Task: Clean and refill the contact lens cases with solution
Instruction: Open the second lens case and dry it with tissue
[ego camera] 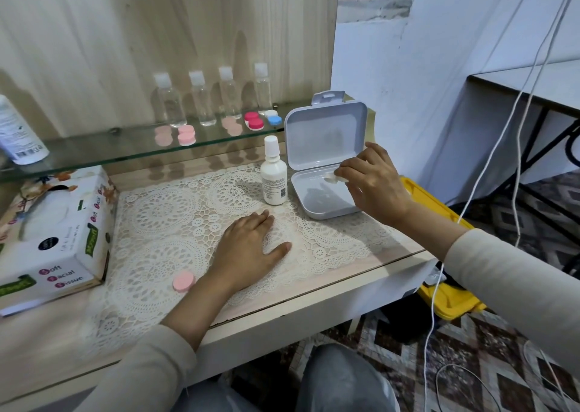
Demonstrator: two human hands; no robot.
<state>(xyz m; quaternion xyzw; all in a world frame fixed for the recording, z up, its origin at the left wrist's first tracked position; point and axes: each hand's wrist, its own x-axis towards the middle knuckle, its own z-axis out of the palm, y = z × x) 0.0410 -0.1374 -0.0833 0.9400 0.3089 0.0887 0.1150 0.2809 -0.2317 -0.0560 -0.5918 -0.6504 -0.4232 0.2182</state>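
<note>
Far left edge, on the glass shelf (94,151): a white bottle (18,132), leaning in the wide-angle view, barcode low on its label. Below it, lower left: a tissue box (53,239) printed "Soft Facial Issue", lying on the tabletop (314,305) beside a lace mat (175,220).

Left of centre on the shelf: a light pink lens case (186,135). Behind it, a row of 4 clear bottles with white caps; the leftmost clear bottle (168,99) starts the row, which runs right along the wood back panel.

Lower centre of frame: a single pink cap (184,280) on the mat, just beside the left wrist. Left hand (248,248) lies flat, palm down on the lace, fingers spread and holding nothing.

Centre shelf, right end: a red-pink lens case (255,120), then a white-and-blue lens case (273,117) just beside it.

Centre, on the mat: upright solution bottle (274,173), white, cap on, just left of the grey box (326,198). The box is open, lid standing up behind it.

Right of centre: right hand (373,182) over the box's right rim, fingertips pinched on a small white lens case (333,177) held above the box interior.

Lower right: yellow bin (439,298) on the floor; white cables (502,123) hang through the right side.
</note>
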